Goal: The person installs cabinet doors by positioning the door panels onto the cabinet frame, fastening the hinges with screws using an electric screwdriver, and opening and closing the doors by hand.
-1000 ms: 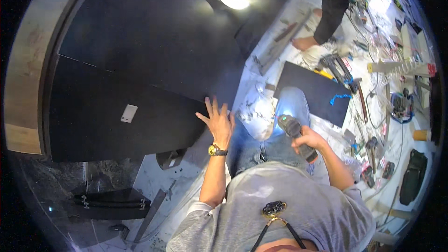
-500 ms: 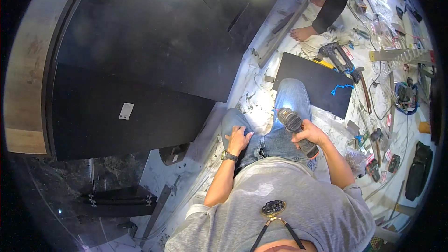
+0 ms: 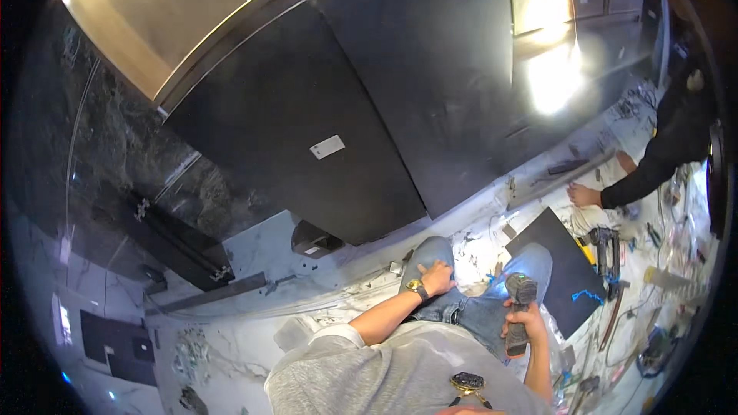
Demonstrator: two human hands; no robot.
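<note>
My right hand [image 3: 525, 321] is wrapped around the grip of a dark cordless drill [image 3: 520, 289] with an orange-edged base. The drill is over my right thigh, its front end pointing away from me, and a bright patch of light falls near it. My left hand [image 3: 438, 277] lies on my left knee with its fingers loosely apart and nothing in it. In front of me stand large black cabinet panels [image 3: 430, 69] with a white label [image 3: 327, 147] on one of them; neither hand touches them.
A flat black board [image 3: 565, 261] lies beside my right knee, with a black power tool [image 3: 607, 250], a hammer [image 3: 613, 315] and blue cord [image 3: 587, 295] nearby. At the far right is another person's dark-clothed limb [image 3: 653, 180]. A black speaker-like box [image 3: 315, 239] sits below the panels.
The view has swung left, showing more of the cabinet and the floor at left. The drill stays in my right hand, now more upright in the picture; my left hand stays on my knee.
</note>
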